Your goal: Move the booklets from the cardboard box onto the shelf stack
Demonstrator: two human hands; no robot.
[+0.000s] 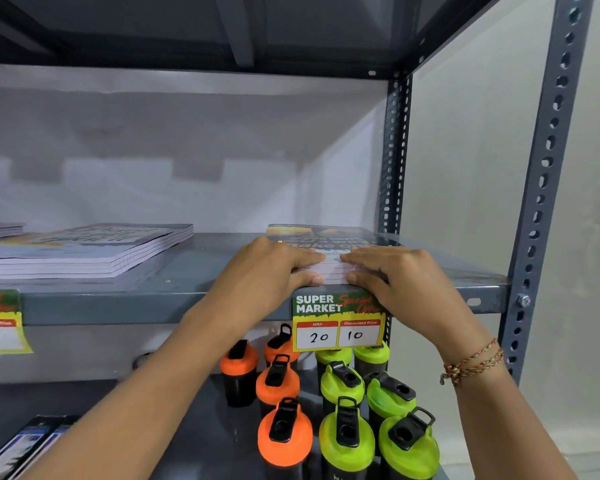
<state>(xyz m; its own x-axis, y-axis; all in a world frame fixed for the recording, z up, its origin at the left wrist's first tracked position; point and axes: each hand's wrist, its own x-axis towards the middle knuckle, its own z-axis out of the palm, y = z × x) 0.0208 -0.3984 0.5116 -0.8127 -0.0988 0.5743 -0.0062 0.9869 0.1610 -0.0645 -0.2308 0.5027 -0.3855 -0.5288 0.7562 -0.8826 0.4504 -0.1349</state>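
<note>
A small stack of booklets (329, 237) with a dark and orange cover lies on the grey metal shelf (201, 268), at its right end near the front edge. My left hand (274, 265) rests on the stack's left front corner, fingers on top and thumb against the front edge. On the right front corner sits my right hand (392, 271), gripping the same way. Both hands hold the stack between them. A second, taller stack of booklets (84, 251) lies further left on the same shelf. The cardboard box is out of view.
A price tag reading 20 and 10 (338, 322) hangs from the shelf edge below the stack. Orange-lidded bottles (278, 386) and green-lidded bottles (371, 410) stand on the lower shelf. Perforated uprights (541, 188) frame the right side. Another tag (0, 322) hangs at far left.
</note>
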